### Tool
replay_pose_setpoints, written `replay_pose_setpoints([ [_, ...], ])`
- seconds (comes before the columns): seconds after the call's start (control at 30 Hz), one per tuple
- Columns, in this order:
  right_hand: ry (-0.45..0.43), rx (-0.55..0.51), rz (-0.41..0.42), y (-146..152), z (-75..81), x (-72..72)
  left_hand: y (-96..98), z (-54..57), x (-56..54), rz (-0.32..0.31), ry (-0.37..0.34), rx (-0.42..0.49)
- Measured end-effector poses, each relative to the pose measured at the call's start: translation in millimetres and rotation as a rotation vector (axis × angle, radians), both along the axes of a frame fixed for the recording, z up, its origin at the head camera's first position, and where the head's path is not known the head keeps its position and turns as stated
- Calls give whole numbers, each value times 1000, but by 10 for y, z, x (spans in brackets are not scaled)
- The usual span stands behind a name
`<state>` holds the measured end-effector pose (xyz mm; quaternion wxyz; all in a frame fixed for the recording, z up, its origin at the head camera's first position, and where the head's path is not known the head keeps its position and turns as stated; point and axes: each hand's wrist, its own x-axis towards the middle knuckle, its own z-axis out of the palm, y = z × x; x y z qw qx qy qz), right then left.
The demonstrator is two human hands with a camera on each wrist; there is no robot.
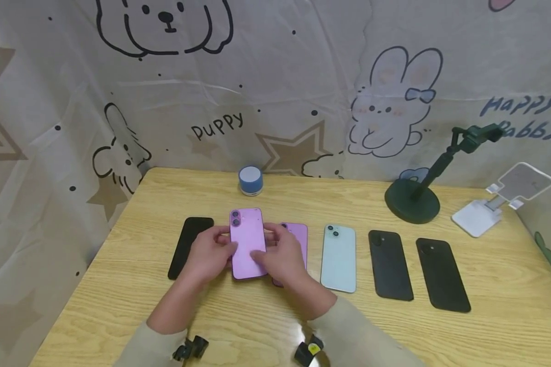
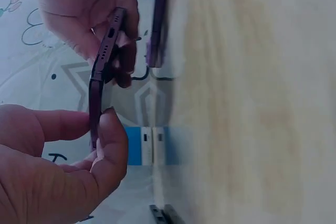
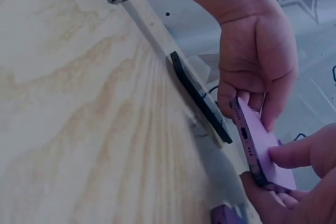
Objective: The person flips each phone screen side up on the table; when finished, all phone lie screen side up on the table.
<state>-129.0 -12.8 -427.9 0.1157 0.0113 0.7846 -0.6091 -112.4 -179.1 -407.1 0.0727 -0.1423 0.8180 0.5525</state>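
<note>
Both hands hold one pink-purple smartphone (image 1: 248,250) above the table, its back with two camera lenses facing up. My left hand (image 1: 208,255) pinches the left edge, thumb on the back and fingers underneath. On the opposite edge my right hand (image 1: 282,252) does the same. In the right wrist view the phone's bottom edge (image 3: 245,135) with its charging port shows, lifted off the wood. A second purple phone (image 1: 300,239) lies partly hidden beneath the right hand. Left of the hands rests a black phone (image 1: 188,247).
A light blue phone (image 1: 339,260) and two dark phones (image 1: 390,265) lie to the right in a row. Behind stand a small blue speaker-like cylinder (image 1: 250,181), a dark green stand (image 1: 413,201) and a white phone holder (image 1: 477,216). A printed cloth hangs behind the table.
</note>
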Motion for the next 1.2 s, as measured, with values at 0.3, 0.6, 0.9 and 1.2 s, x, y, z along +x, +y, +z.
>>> replay_pose_setpoints([
  [0.3, 90, -32, 58, 7, 71, 18, -26, 85, 12, -27, 80, 72],
  [0.6, 190, -5, 162, 33, 97, 61, -19, 111, 33, -28, 121, 194],
  [0.9, 183, -105, 267, 29, 116, 63, -58, 152, 61, -87, 135, 322],
  [1.2, 1, -462, 309, 43, 106, 76, -42, 55, 44, -151, 289, -40],
])
